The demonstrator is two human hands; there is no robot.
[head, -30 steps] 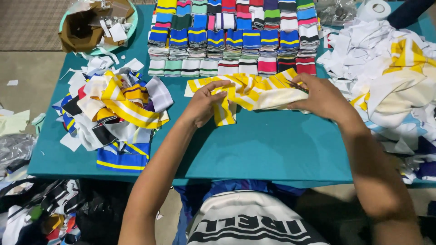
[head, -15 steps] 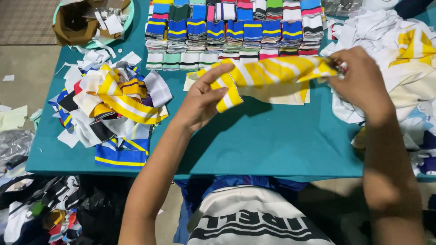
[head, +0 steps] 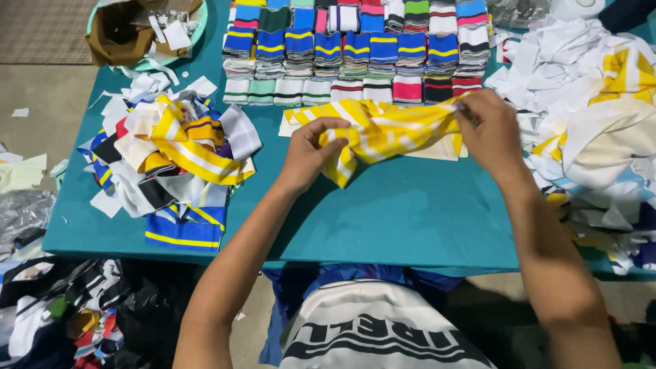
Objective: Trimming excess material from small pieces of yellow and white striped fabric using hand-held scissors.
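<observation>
A yellow and white striped knit strip [head: 389, 130] is stretched between both hands just above the teal table [head: 410, 219]. My left hand [head: 311, 154] pinches its left end, which folds down toward the table. At the other end my right hand [head: 492, 133] grips the cloth slightly higher. Under the strip lies a flat yellow and white piece [head: 437, 150] on the table.
Neat rows of folded striped knit bands [head: 355, 55] fill the far side. A loose pile of mixed scraps [head: 171, 157] lies at the left, a larger white and yellow heap [head: 594, 116] at the right. A bowl with a brown paper bag [head: 137, 31] sits at the far left corner.
Both hands lifted the striped strip off the table and pulled it taut. It now sags a little and my left hand has dropped lower.
</observation>
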